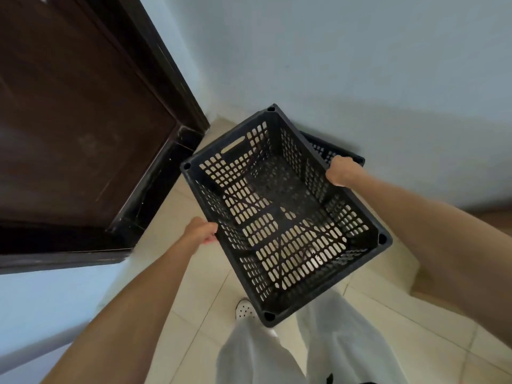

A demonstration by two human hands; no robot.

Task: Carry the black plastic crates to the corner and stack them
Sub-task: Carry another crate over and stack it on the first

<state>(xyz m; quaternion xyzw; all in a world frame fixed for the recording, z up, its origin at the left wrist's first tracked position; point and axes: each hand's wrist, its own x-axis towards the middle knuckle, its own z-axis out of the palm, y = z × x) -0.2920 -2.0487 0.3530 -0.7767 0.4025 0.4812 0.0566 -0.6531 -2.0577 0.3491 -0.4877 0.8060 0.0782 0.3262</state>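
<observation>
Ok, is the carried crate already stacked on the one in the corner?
No, left hand and right hand hold the carried crate tilted in the air, above the corner crate.

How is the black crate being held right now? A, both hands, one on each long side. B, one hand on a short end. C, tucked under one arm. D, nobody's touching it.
A: the left hand grips one long side of the crate and the right hand grips the opposite long side.

two black crates (277, 189) (318, 146), two hands (201, 231) (342, 171) — one door (83, 120)
</observation>
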